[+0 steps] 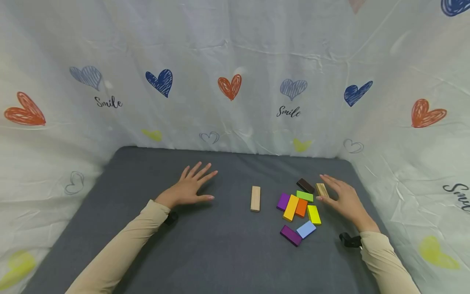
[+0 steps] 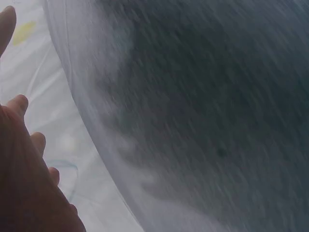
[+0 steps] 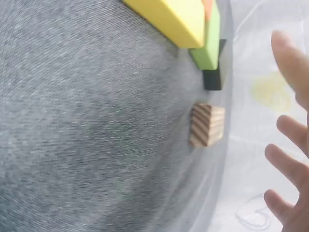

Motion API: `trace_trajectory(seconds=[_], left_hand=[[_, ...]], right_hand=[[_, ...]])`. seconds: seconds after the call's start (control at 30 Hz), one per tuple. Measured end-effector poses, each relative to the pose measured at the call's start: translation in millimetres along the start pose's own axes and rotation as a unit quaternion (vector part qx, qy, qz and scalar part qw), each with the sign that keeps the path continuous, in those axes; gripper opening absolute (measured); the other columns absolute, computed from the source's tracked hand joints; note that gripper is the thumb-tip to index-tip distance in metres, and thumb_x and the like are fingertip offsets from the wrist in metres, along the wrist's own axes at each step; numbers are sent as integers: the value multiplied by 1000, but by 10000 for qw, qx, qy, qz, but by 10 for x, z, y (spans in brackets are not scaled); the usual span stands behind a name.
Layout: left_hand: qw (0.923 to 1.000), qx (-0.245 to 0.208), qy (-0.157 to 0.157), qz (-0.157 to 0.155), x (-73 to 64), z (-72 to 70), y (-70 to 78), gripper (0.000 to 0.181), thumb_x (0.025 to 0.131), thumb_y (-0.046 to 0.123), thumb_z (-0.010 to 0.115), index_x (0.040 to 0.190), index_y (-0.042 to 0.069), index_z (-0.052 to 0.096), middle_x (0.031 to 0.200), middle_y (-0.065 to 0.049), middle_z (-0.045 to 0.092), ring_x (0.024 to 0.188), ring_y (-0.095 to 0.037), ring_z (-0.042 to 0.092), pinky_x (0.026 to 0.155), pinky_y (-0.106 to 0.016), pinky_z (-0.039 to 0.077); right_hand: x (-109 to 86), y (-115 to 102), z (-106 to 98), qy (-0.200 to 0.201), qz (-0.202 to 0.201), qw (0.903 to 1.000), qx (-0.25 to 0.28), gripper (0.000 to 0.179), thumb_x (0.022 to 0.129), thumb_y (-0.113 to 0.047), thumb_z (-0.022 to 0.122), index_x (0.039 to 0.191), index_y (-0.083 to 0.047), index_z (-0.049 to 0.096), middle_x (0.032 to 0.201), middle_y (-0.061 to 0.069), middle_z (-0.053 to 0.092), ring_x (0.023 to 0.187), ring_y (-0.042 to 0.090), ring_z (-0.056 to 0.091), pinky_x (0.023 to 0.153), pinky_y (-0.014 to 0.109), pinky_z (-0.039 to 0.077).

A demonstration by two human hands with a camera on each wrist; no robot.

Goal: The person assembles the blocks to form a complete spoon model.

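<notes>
The striped block [image 1: 322,190] lies at the far right of the grey cloth [image 1: 220,245]; the right hand [image 1: 343,200] is over and beside it from four o'clock, thumb and fingers parted, gripping nothing. Counting from that block, the black block [image 1: 305,185] is at ten o'clock, the green one [image 1: 304,196] just past nine, the orange [image 1: 300,207], amber [image 1: 290,208] and purple [image 1: 282,201] around eight, and the yellow [image 1: 313,215], blue [image 1: 306,229] and plum [image 1: 291,235] towards seven. Well apart at nine is the plain block [image 1: 255,199]; beyond it the left hand [image 1: 189,190] spreads its fingers wide, holding nothing. Judging by this layout, little looks finished: the blocks lie loosely gathered, no ordered form shows, and the plain one alone seems set aside, so most handling appears left. No brand or writing is legible on the blocks. The curtain [image 1: 198,102] reads "Smile" at eleven and again at ten; at three, similar script is cut off by the edge.
</notes>
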State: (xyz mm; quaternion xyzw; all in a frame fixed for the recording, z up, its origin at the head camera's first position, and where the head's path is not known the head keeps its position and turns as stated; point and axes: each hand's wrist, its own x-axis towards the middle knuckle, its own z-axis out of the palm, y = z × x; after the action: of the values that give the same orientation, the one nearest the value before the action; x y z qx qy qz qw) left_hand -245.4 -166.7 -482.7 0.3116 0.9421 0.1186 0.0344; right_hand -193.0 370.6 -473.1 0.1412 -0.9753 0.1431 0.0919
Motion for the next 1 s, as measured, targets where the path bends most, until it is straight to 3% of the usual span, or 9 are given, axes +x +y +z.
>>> trace_trajectory(seconds=[0.33,0.63,1.0], left_hand=[[9988,-190,-277,364,224,112,296,87,90,66,52,160,33,12,169,-5,5,156,-39,2,119,-68,3],[9947,-431,-574,736,417,198,610,88,91,68,50,160,32,10,170,-3,4,156,-36,2,120,-68,4],[9927,-556,-755,761,614,336,904,89,90,65,55,160,27,16,169,-4,11,157,-32,8,121,-65,9]], right_hand=[[-16,122,125,-41,263,9989,382,64,87,-30,74,141,-4,53,144,24,52,130,52,43,101,75,29],[-9,189,206,-49,277,9994,213,56,88,-31,72,134,-2,60,137,23,58,124,49,50,100,69,34],[29,177,249,27,234,9997,-15,46,84,-23,77,123,1,68,125,23,64,110,45,57,92,62,42]])
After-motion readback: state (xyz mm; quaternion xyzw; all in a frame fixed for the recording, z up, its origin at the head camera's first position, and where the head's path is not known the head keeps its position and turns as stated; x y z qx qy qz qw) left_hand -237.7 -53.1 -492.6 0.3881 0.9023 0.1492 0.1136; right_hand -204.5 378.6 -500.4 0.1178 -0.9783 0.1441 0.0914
